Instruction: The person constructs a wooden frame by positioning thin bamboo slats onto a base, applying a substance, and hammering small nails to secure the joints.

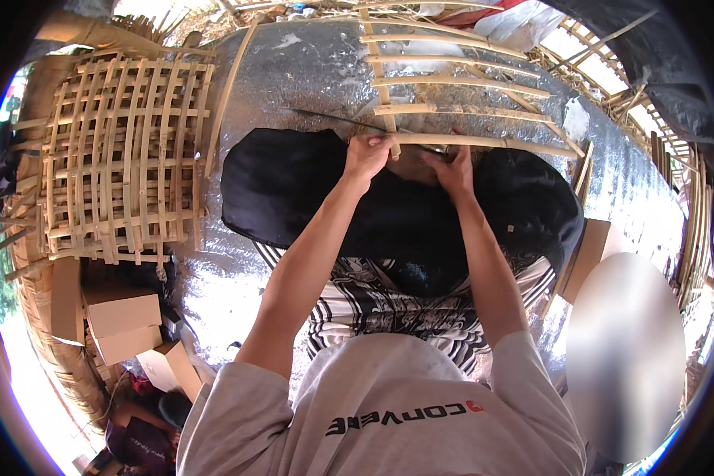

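A ladder-like bamboo frame (464, 113), with several pale slats fixed across an upright strip, stretches away from me. At its near left corner, my left hand (367, 157) is closed on the joint of the nearest slat and the upright. My right hand (454, 166) is closed just below that slat, around what looks like the handle end of a long thin dark knife (333, 118). Its blade points left, passing beneath the frame's corner; the grip is mostly hidden by my fingers. Black cloth (293, 186) covers my lap under both hands, over black-and-white patterned fabric (341, 305).
On the left stands a woven bamboo lattice panel (123, 159), with cardboard boxes (123, 313) below it. A silvery sheet (293, 63) covers the ground. Another person (139, 432) is at the lower left. A brown cardboard piece (587, 258) lies on my right.
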`<state>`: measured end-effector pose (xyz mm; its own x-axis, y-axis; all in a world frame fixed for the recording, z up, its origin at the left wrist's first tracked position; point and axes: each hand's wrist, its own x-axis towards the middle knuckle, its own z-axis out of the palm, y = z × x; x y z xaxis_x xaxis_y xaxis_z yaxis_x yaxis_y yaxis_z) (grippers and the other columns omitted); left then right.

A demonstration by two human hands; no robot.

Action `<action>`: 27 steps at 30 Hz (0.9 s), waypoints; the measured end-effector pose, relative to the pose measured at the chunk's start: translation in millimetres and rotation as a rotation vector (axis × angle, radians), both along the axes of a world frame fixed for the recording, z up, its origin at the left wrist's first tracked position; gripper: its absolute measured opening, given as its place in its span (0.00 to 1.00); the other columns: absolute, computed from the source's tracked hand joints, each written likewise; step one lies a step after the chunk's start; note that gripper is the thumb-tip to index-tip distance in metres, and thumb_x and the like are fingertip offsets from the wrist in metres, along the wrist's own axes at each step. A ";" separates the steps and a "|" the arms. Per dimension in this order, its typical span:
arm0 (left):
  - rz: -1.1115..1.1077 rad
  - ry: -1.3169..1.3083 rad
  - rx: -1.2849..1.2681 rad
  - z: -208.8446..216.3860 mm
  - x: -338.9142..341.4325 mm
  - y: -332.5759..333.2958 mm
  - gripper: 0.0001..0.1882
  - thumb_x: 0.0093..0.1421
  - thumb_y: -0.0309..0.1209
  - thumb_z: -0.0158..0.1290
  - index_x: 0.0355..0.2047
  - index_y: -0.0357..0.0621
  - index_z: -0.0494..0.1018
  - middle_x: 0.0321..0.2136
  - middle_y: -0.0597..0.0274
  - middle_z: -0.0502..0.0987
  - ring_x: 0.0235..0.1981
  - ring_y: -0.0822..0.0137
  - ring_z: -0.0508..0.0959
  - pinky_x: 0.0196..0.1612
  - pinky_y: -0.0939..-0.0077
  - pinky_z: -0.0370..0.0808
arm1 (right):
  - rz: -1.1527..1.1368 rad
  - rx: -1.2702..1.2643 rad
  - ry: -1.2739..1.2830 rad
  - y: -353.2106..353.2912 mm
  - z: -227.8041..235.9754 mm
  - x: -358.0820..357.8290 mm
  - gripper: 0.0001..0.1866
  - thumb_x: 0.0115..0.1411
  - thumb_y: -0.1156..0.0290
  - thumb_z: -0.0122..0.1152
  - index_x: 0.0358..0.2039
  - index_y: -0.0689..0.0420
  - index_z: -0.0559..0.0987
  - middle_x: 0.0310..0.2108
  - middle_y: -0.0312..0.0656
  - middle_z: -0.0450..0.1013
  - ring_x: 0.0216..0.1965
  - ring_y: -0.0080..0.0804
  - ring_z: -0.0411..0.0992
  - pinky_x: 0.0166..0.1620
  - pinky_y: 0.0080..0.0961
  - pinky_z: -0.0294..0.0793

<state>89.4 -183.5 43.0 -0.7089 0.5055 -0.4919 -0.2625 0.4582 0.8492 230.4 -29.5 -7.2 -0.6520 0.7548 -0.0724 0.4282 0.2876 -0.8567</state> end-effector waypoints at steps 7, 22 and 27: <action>-0.022 0.017 -0.034 -1.1 -3.3 4.2 0.14 0.62 0.36 0.55 0.31 0.38 0.81 0.26 0.62 0.82 0.30 0.73 0.81 0.31 0.77 0.74 | 0.313 -0.164 -0.200 18.5 15.1 -1.5 0.28 0.48 0.56 0.76 0.45 0.61 0.81 0.41 0.49 0.80 0.44 0.44 0.78 0.52 0.35 0.74; 0.002 -0.066 -0.187 -20.3 -1.5 11.0 0.13 0.62 0.35 0.57 0.34 0.35 0.79 0.30 0.59 0.82 0.31 0.69 0.82 0.32 0.74 0.77 | 0.133 -0.582 0.015 12.1 11.2 0.6 0.19 0.54 0.59 0.73 0.38 0.60 0.80 0.23 0.39 0.74 0.22 0.31 0.73 0.29 0.28 0.72; -0.012 -0.069 -0.214 -23.7 -1.1 8.5 0.13 0.64 0.35 0.56 0.38 0.34 0.77 0.32 0.58 0.82 0.32 0.68 0.83 0.32 0.74 0.77 | -0.225 -1.058 0.122 26.0 12.7 4.5 0.14 0.59 0.59 0.69 0.31 0.53 0.75 0.17 0.31 0.62 0.18 0.26 0.64 0.23 0.26 0.63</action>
